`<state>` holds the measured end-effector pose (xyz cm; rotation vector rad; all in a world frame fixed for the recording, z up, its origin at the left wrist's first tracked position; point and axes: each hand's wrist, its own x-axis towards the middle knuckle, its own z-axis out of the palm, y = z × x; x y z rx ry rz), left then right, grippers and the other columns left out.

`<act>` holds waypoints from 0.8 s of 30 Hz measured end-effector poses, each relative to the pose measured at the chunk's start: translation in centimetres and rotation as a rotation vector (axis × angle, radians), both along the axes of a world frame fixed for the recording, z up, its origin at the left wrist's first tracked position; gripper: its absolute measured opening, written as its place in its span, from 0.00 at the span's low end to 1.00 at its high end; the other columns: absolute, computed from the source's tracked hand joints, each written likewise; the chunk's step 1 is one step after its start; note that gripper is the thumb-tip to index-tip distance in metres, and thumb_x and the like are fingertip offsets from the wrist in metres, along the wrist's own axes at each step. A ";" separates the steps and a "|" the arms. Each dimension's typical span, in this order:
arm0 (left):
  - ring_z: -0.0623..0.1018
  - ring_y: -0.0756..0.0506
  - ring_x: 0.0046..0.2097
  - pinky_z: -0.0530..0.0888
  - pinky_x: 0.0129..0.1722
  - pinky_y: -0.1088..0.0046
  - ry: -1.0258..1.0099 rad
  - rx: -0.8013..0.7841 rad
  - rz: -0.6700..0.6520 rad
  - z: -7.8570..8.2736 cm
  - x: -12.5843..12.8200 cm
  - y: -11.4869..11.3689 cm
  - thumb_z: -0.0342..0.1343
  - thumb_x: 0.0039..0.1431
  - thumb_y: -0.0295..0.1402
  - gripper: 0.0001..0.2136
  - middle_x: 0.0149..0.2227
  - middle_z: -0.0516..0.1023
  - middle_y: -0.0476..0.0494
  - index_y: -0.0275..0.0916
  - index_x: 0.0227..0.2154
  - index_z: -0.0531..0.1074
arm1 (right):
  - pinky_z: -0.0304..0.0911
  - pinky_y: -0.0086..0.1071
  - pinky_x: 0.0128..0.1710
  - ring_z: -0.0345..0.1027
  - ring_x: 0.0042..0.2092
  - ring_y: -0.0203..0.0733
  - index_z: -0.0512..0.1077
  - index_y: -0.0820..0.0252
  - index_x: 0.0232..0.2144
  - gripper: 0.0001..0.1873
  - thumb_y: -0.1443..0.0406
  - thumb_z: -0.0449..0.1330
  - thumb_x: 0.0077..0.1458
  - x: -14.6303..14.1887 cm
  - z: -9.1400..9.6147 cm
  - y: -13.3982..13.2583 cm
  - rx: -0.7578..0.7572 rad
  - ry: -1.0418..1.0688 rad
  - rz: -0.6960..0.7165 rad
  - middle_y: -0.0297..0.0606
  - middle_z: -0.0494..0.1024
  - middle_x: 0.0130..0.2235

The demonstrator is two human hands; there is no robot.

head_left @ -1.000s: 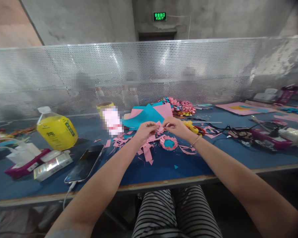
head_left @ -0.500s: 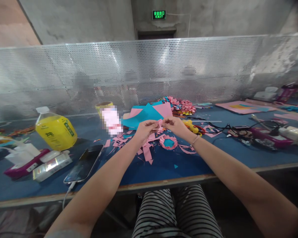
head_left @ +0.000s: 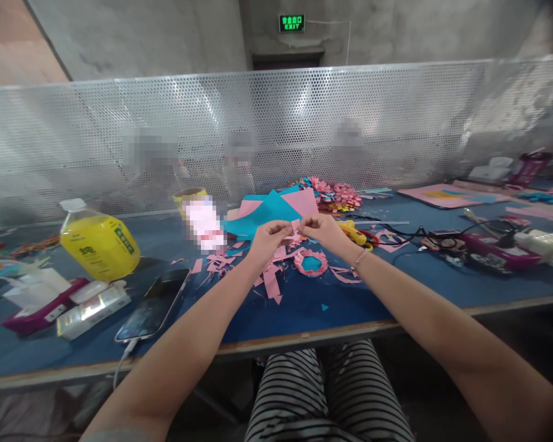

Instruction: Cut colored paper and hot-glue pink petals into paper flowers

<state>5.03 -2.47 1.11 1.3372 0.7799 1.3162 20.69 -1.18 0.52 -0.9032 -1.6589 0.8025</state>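
Pink paper (head_left: 295, 227) is pinched in the nearly closed fingertips of our left hand (head_left: 270, 239) and right hand (head_left: 323, 233), above loose scraps (head_left: 271, 282), seemingly part-shaped, while one pink-and-blue round piece (head_left: 311, 263) lies apparently formed nearby.

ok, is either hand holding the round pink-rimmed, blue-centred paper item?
No, that round paper item lies on the blue tabletop, while the left hand and right hand pinch a small pink paper piece.

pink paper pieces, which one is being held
The small piece pinched between the left hand and right hand; the other scraps lie loose on the blue tabletop.
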 end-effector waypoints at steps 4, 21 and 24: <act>0.72 0.51 0.30 0.72 0.32 0.72 -0.007 0.011 -0.016 0.1 0.1 -0.1 0.63 0.37 0.37 0.12 0.24 0.72 0.50 0.35 0.24 0.72 | 0.60 0.29 0.28 0.62 0.26 0.32 0.64 0.60 0.22 0.07 0.63 0.59 0.39 0.0 0.0 -0.2 -0.017 0.051 0.012 0.31 0.68 0.22; 0.75 0.50 0.29 0.73 0.36 0.68 0.095 0.083 0.028 -0.1 0.1 0.0 0.64 0.38 0.37 0.13 0.24 0.72 0.49 0.34 0.25 0.69 | 0.60 0.29 0.27 0.60 0.26 0.31 0.63 0.59 0.24 0.14 0.58 0.62 0.39 -0.8 0.1 -0.6 -0.068 0.165 0.122 0.29 0.65 0.24; 0.74 0.50 0.29 0.72 0.36 0.68 0.123 0.098 0.024 -0.1 0.1 -0.2 0.63 0.39 0.38 0.13 0.25 0.73 0.48 0.34 0.25 0.71 | 0.59 0.28 0.27 0.60 0.26 0.31 0.64 0.59 0.24 0.14 0.57 0.62 0.40 -0.9 0.0 -0.7 -0.078 0.184 0.134 0.29 0.65 0.24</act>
